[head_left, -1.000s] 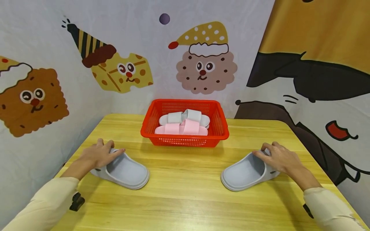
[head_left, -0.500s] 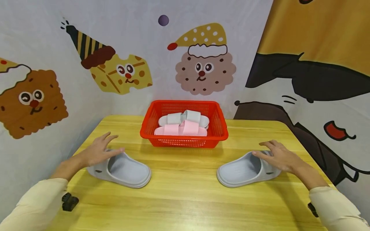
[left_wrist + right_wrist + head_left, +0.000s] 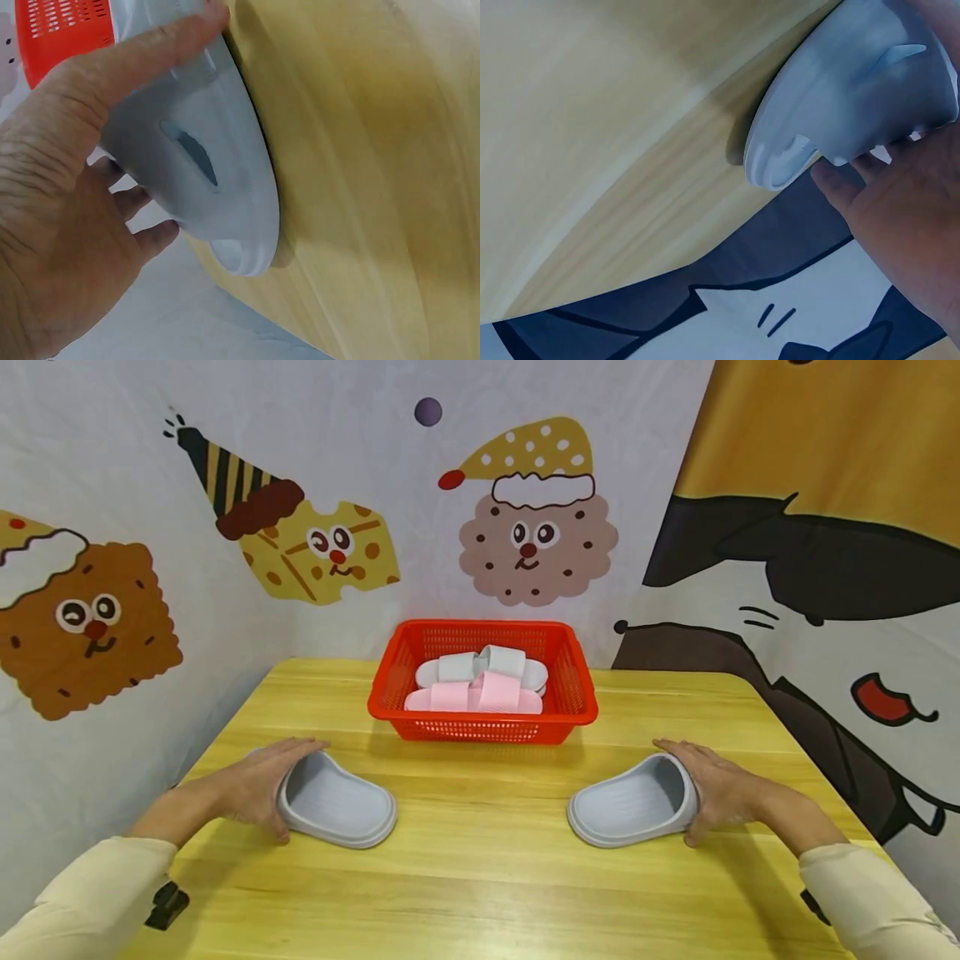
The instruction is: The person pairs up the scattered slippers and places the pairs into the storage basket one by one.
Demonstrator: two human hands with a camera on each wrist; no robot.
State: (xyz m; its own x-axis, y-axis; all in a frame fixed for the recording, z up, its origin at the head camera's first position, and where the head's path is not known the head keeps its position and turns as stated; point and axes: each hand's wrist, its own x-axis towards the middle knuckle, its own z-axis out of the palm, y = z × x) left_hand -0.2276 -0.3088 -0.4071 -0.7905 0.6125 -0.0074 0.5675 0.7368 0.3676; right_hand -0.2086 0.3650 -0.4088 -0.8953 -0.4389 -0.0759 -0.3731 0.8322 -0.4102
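Observation:
My left hand (image 3: 255, 783) spans the upper of a grey closed-toe slipper (image 3: 341, 807) on the left of the table. Its thumb lies down the near side and the fingers reach over the far side, gripping it. Opposite, my right hand (image 3: 726, 787) holds the matching grey slipper (image 3: 626, 807) across its upper the same way. The heel ends of both slippers point inward, and the hands cover their toes. In the left wrist view the slipper (image 3: 232, 135) has a dark slot in its side. The right wrist view shows fingers along the slipper's upper (image 3: 855, 97).
A red plastic basket (image 3: 480, 729) stands at the back centre of the wooden table (image 3: 480, 860). Inside lie white slippers (image 3: 504, 662) behind pink slippers (image 3: 498, 693). Cloth printed with cartoon figures (image 3: 536, 547) hangs behind and beside the table.
Both hands have shifted from the slippers' top edges, lifted off with spread fingers, then come down around the uppers, thumbs now on the near sides. The slippers have shifted only slightly.

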